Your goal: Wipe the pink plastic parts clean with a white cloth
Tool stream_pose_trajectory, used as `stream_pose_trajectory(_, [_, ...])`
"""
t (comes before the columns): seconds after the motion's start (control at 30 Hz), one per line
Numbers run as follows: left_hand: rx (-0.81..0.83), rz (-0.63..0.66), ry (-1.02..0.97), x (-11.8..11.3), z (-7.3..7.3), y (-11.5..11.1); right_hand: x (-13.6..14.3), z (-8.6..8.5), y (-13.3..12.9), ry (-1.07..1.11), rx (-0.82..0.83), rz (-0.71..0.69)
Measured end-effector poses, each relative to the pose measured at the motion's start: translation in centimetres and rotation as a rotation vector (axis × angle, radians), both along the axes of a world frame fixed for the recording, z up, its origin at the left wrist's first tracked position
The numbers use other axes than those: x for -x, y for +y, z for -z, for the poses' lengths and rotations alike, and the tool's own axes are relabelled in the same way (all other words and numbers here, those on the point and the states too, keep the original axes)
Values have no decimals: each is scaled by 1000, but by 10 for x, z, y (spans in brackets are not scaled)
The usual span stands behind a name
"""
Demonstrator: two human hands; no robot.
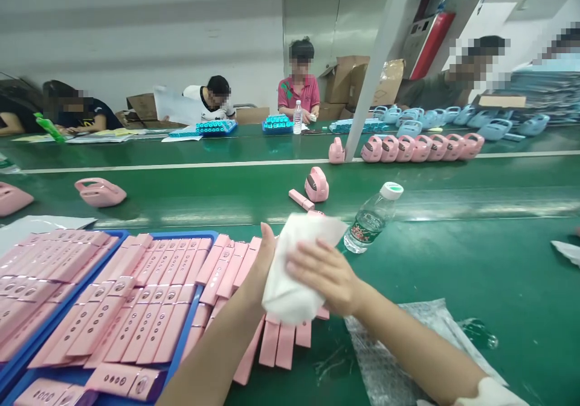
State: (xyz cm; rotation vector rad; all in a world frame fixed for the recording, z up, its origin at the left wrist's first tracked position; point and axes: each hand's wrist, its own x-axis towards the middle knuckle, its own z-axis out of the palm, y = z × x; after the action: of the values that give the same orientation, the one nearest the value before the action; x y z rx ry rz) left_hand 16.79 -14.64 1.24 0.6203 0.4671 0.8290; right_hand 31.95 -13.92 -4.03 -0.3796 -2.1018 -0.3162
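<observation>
A white cloth [294, 273] is bunched between my two hands above a pile of pink parts. My right hand [324, 273] presses on its front, fingers laid together across the fabric. Behind the cloth's left side is my left hand [265, 255], thumb pointing up and its other fingers hidden; the cloth covers whatever lies in its grip. Below and to the left, loose long pink pieces [277, 342] with small holes lie in an untidy heap. Similar pink pieces fill a blue tray [181, 327] beside my left forearm.
A water bottle [369, 219] stands beyond my right hand. Bubble wrap [385, 357] lies under my right forearm. A pink handled casing [316, 184] rests on the green conveyor, with a row of pink casings [421, 148] farther back. Several people sit across the line.
</observation>
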Motion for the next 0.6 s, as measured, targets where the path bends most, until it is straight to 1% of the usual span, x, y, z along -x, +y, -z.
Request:
stream_pose_trajectory(0.07, [-131,-30,14,1,2,-2,-4,-1,4,148,29,93])
stream_pose_trajectory(0.1, [-183,-48,29,0,3,-3,-5,0,5,196,42,111])
stream_pose_trajectory(0.13, [-204,-55,31,0,4,-4,-5,0,4,197,45,92])
stream_pose_trajectory(0.17, [-201,-50,24,0,5,-3,-4,1,3,157,30,40])
stream_pose_trajectory(0.23, [-175,-55,2,1,6,-1,-2,2,1,57,11,-101])
stream_pose_trajectory(0.27, [-169,-61,-5,2,5,0,-2,3,2,73,57,-149])
stream_pose_trajectory(0.3, [-171,-66,-5,4,3,1,-4,3,5,183,175,-167])
stream_pose_trajectory(0.33, [-180,-69,-4,6,2,2,-7,2,9,366,344,-153])
stream_pose_trajectory(0.4, [-206,-67,-4,9,-2,3,-15,1,21,784,697,-75])
stream_pose_trajectory(0.43, [-221,-45,-2,10,-3,4,-19,-1,26,965,858,-55])
stream_pose_trajectory(0.47, [-235,-24,5,10,-3,3,-22,-3,30,1104,994,-70])
stream_pose_trajectory(0.53, [-261,-7,32,8,-3,3,-25,-9,33,1263,1202,-178])
stream_pose_trajectory(0.6, [-266,-29,60,5,-1,2,-23,-16,28,1342,1361,-281])
